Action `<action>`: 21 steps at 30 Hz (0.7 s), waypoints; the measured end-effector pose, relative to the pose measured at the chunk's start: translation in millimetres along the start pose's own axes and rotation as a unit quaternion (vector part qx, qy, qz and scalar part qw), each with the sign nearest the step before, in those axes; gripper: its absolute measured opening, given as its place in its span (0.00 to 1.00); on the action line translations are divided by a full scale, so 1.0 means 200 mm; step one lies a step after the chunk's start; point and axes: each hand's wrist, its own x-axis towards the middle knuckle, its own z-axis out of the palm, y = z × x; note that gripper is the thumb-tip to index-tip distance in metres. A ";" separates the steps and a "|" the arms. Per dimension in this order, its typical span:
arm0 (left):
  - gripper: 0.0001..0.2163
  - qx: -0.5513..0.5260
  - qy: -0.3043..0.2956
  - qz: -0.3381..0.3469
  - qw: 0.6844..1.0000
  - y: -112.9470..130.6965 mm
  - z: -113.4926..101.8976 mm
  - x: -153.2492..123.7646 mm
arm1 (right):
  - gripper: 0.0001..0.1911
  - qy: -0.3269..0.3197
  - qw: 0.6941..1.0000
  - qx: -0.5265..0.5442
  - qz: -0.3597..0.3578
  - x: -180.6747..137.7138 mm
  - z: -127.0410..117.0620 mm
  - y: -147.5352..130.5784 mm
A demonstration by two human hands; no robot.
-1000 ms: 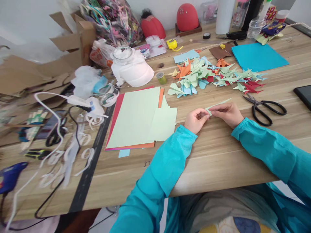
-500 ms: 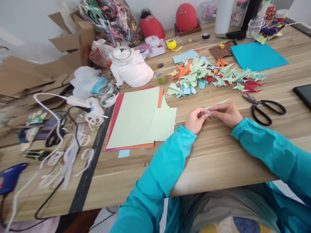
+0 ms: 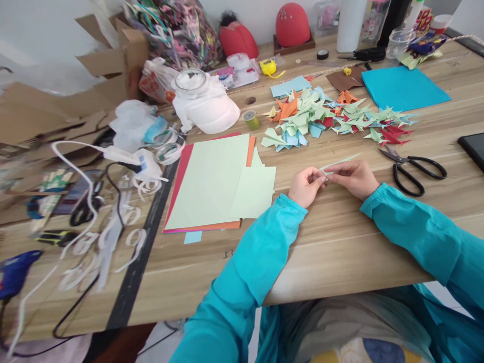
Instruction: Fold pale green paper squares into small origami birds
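Between my two hands is a narrow piece of folded pale green paper [image 3: 342, 161], its thin point sticking out up and to the right. My left hand [image 3: 306, 185] pinches its near end. Thumb and fingers of my right hand [image 3: 353, 179] close on it as well, right beside the left fingertips. The fingers hide much of the folds. Black-handled scissors [image 3: 414, 169] lie partly spread to the right of my right hand. Beyond my hands spreads a heap of folded paper pieces [image 3: 308, 113] in green, orange, blue and red.
Left of my hands lies a stack of coloured sheets [image 3: 207, 186] with a smaller green square [image 3: 256, 191] on it. A spool [image 3: 250, 120] stands behind. Cables and a power strip [image 3: 121, 156] clutter the left side. Blue paper [image 3: 404, 88] lies far right, a dark phone-like object [image 3: 472, 151] near the edge.
Both hands keep their pinch on the folded green paper, with hardly any motion. The whole view has shifted very slightly.
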 end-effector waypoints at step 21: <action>0.12 -0.060 0.020 -0.007 0.998 0.02 0.01 0.00 | 0.13 0.000 1.000 0.018 -0.009 0.00 0.00 -0.01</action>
